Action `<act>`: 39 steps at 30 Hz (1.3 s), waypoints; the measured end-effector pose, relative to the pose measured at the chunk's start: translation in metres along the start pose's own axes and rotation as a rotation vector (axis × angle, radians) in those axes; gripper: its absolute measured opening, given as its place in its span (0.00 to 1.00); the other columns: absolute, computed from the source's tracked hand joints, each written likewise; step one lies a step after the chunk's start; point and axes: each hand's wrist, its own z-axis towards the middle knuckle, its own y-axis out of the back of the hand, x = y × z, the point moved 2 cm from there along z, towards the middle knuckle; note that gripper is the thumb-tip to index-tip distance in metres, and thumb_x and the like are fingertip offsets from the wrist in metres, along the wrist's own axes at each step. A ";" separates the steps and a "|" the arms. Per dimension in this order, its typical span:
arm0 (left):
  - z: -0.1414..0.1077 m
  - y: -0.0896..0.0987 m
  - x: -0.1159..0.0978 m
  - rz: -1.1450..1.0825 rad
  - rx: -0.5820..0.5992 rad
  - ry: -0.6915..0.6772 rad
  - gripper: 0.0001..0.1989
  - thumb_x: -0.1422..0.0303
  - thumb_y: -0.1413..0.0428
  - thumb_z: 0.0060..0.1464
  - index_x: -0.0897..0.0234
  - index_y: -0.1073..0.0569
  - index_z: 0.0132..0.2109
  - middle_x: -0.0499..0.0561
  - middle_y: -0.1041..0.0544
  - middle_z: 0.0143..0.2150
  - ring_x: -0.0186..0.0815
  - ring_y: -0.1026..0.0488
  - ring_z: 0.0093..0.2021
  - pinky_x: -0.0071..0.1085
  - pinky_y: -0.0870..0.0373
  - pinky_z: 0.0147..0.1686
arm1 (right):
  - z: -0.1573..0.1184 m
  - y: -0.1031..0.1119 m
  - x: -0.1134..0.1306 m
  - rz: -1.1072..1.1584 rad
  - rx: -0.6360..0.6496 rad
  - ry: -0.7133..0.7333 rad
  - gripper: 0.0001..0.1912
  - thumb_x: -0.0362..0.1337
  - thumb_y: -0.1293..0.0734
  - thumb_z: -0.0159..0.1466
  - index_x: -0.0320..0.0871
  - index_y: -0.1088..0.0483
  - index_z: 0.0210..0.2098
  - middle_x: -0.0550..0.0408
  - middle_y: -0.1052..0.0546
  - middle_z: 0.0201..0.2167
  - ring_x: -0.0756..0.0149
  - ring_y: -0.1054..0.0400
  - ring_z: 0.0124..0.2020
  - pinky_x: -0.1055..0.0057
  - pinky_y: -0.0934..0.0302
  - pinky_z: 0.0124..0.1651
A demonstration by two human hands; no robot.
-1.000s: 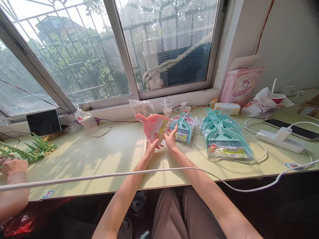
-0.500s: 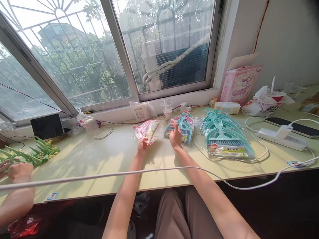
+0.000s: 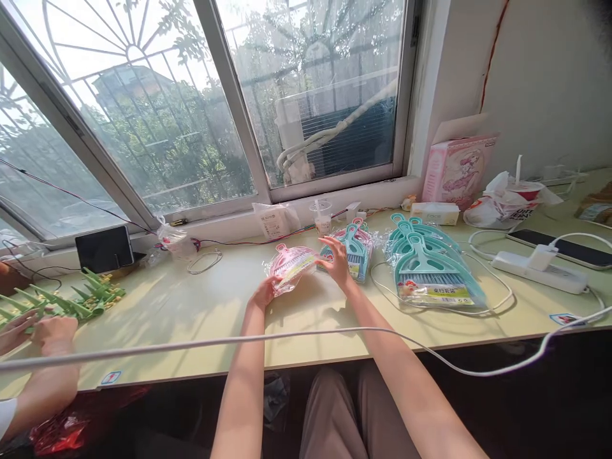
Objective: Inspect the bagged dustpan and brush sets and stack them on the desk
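Note:
A pink dustpan-and-brush set [image 3: 291,264] in clear plastic wrap is tilted up off the table. My left hand [image 3: 264,292] grips it at the lower left edge. Close to the set's right end is my right hand [image 3: 337,262], its fingers bent and apart; whether the fingertips touch the wrap I cannot tell. Just behind that hand lies a small stack of wrapped sets, a teal dustpan set [image 3: 356,248] on top and pink ones beneath. Farther right, several larger teal dustpan sets [image 3: 425,268] overlap in their plastic.
A white cable [image 3: 296,334] crosses in front of my forearms. At left, another person's hands [image 3: 55,331] are at green artificial plants [image 3: 90,299]. Along the window stand a tablet [image 3: 105,248] and a plastic cup [image 3: 321,220]. A power strip [image 3: 540,273] lies at right.
The pink set has turned to show more of its face, and my left hand has shifted to its left edge. My right hand has come nearer the set's right end. The view has shifted slightly.

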 end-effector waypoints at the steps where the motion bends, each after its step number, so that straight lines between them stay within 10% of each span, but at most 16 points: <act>1: 0.000 0.000 0.000 -0.003 0.001 0.004 0.13 0.80 0.43 0.45 0.70 0.24 0.41 0.52 0.20 0.33 0.33 0.23 0.29 0.24 0.25 0.27 | 0.000 -0.001 0.000 0.022 0.017 -0.002 0.14 0.43 0.28 0.58 0.51 0.23 0.44 0.50 0.29 0.57 0.50 0.38 0.59 0.48 0.43 0.61; 4: -0.001 0.002 0.000 -0.011 -0.021 0.012 0.13 0.79 0.43 0.45 0.70 0.23 0.40 0.52 0.20 0.33 0.33 0.23 0.28 0.25 0.26 0.25 | 0.000 -0.003 0.000 0.083 0.058 -0.040 0.06 0.43 0.29 0.58 0.50 0.22 0.29 0.51 0.24 0.47 0.50 0.34 0.54 0.47 0.42 0.59; 11: -0.004 -0.001 0.002 0.224 0.127 0.059 0.08 0.72 0.37 0.46 0.68 0.23 0.35 0.51 0.23 0.26 0.32 0.26 0.25 0.21 0.39 0.15 | -0.002 0.003 0.016 0.186 0.016 -0.124 0.06 0.43 0.32 0.60 0.49 0.25 0.29 0.49 0.24 0.42 0.51 0.34 0.48 0.49 0.41 0.56; 21: -0.007 -0.010 0.004 0.358 0.277 0.043 0.16 0.64 0.33 0.44 0.68 0.24 0.39 0.54 0.21 0.31 0.35 0.24 0.29 0.24 0.33 0.20 | -0.005 0.006 0.026 0.152 -0.037 -0.136 0.05 0.40 0.35 0.62 0.49 0.29 0.30 0.49 0.24 0.47 0.53 0.34 0.51 0.51 0.42 0.58; 28: -0.014 -0.013 0.000 0.370 0.310 -0.005 0.19 0.61 0.32 0.43 0.67 0.24 0.41 0.55 0.22 0.29 0.35 0.26 0.26 0.26 0.36 0.21 | -0.008 0.005 0.031 0.242 -0.093 -0.162 0.09 0.41 0.36 0.63 0.44 0.28 0.30 0.43 0.29 0.58 0.52 0.31 0.54 0.62 0.32 0.41; 39: -0.013 -0.017 -0.001 0.424 0.368 0.002 0.21 0.60 0.34 0.45 0.70 0.26 0.42 0.58 0.21 0.29 0.32 0.28 0.22 0.25 0.39 0.20 | -0.013 0.003 0.033 0.226 -0.214 -0.256 0.09 0.41 0.35 0.62 0.44 0.26 0.35 0.45 0.32 0.59 0.51 0.31 0.57 0.58 0.28 0.48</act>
